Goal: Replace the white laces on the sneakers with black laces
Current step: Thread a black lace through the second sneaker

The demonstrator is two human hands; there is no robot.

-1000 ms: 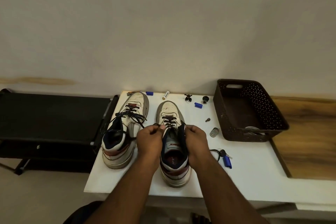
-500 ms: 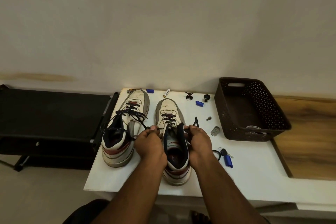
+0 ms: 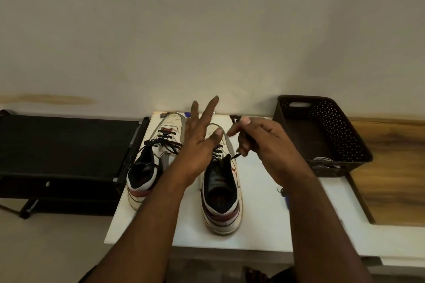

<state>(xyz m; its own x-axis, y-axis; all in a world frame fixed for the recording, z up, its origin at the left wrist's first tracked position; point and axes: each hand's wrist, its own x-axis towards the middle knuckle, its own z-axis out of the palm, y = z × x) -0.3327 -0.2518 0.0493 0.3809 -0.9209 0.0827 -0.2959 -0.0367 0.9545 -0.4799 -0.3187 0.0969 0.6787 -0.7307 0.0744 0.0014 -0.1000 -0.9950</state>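
Two white sneakers with dark collars stand side by side on the white table (image 3: 259, 232), toes toward the wall. The left sneaker (image 3: 149, 167) carries black laces with loose ends. The right sneaker (image 3: 222, 193) has a black lace (image 3: 235, 156) through its eyelets. My left hand (image 3: 200, 140) hovers above the two shoes with its fingers spread and straight, holding nothing. My right hand (image 3: 259, 142) is raised above the right sneaker's outer side and grips one end of the black lace, which runs from the fist up past the fingertips.
A dark perforated basket (image 3: 322, 135) stands at the back right of the table with something white in its near corner. A blue-tagged key (image 3: 286, 200) lies beside my right forearm. Small items line the wall edge. A black bench (image 3: 64, 151) sits to the left.
Both hands have lifted away from the right sneaker's collar. The left hand let go of its lace end and spread its fingers. The right hand pulled its lace end upward.
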